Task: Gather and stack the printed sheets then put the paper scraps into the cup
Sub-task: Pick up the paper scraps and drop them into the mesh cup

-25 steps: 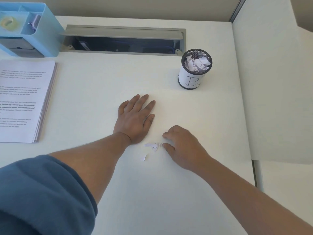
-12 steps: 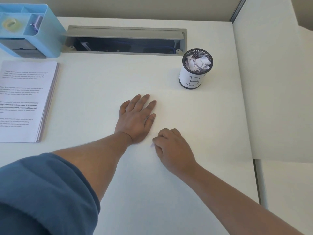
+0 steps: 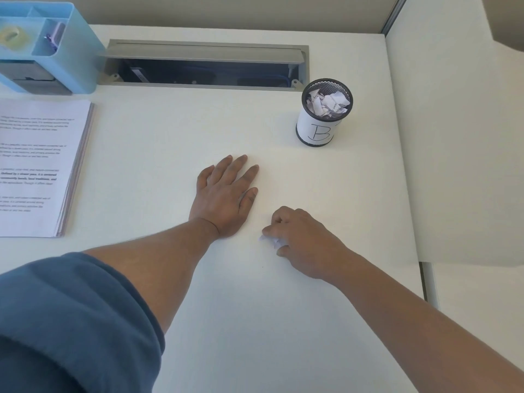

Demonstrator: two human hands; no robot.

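A stack of printed sheets (image 3: 34,165) lies at the left edge of the white desk (image 3: 175,131). A black mesh cup (image 3: 324,113) with a white label marked "B" stands at the back right, holding several crumpled paper scraps (image 3: 329,104). My left hand (image 3: 224,197) rests flat on the desk, fingers straight. Just to its right, my right hand (image 3: 300,242) has its fingers curled round small white paper scraps (image 3: 273,241), which peek out between thumb and fingers at the desk surface.
A light blue desk organiser (image 3: 42,46) stands at the back left. A grey cable slot (image 3: 204,65) with its lid raised runs along the back of the desk. A white partition (image 3: 459,137) bounds the right side.
My right hand slid left over the loose scraps and closed its fingers round them; no scraps lie loose on the desk now. My left hand stayed flat in place.
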